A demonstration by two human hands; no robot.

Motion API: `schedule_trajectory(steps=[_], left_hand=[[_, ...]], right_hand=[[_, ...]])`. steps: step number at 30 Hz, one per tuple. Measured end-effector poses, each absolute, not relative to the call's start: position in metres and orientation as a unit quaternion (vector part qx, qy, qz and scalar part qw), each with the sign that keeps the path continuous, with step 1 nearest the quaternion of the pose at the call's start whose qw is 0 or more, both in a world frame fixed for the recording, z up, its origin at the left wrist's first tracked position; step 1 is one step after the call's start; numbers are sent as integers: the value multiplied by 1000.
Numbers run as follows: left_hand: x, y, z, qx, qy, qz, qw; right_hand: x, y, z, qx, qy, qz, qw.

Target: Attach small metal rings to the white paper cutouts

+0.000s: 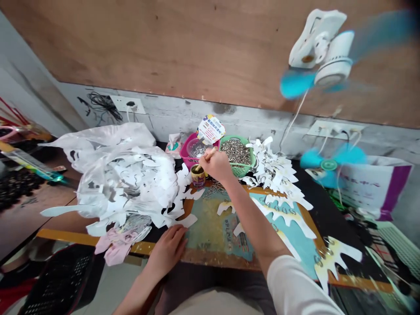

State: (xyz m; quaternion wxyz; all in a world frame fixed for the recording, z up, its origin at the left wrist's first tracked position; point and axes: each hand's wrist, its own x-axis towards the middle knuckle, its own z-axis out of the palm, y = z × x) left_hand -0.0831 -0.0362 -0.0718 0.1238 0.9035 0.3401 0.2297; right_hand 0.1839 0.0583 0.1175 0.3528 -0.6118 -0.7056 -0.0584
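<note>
My right hand [215, 165] reaches far forward and is closed round a thin wooden brush stick [206, 158], whose tip dips into a small yellow pot [197, 176]. My left hand [168, 250] lies flat and open on the near edge of a worn teal work mat [210, 232], beside a heap of white cut-out paper shapes [131, 183]. More white cut-outs [278, 175] lie stacked in a row to the right of my right arm.
A pink basket [192, 151] and a green basket [236, 154] of small metal rings stand behind the pot. A clear plastic bag [105, 140] lies at the left. Two blue-bladed fans [328, 57] spin at the right. A black crate [59, 280] sits low at the left.
</note>
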Motion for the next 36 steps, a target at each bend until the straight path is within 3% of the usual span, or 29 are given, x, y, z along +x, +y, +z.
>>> schedule_trajectory(steps=[4, 7, 9, 14, 21, 23, 27, 32, 34, 36], left_hand=[[-70, -41, -72, 903, 341, 227, 130], [-57, -45, -70, 904, 338, 226, 135], [-49, -48, -69, 907, 329, 222, 142], [-39, -56, -72, 909, 317, 234, 140], [-42, -55, -79, 914, 296, 238, 141], [-40, -54, -76, 913, 302, 235, 139], [-37, -52, -72, 908, 320, 239, 130], [-53, -43, -72, 891, 369, 252, 74], [-62, -39, -73, 887, 397, 233, 43], [-69, -36, -74, 882, 421, 209, 23]], right_hand=[[193, 29, 120, -542, -708, -65, 448], [196, 27, 96, -484, -746, -59, 454], [194, 34, 71, -462, -784, -59, 410], [193, 51, 20, -455, -856, -137, 206], [199, 55, 13, -437, -869, -168, 162], [198, 55, 13, -433, -870, -138, 194], [195, 48, 20, -458, -818, -61, 342], [208, 37, 61, -561, -611, 4, 558], [215, 38, 80, -564, -580, 10, 588], [216, 45, 95, -582, -598, -19, 551]])
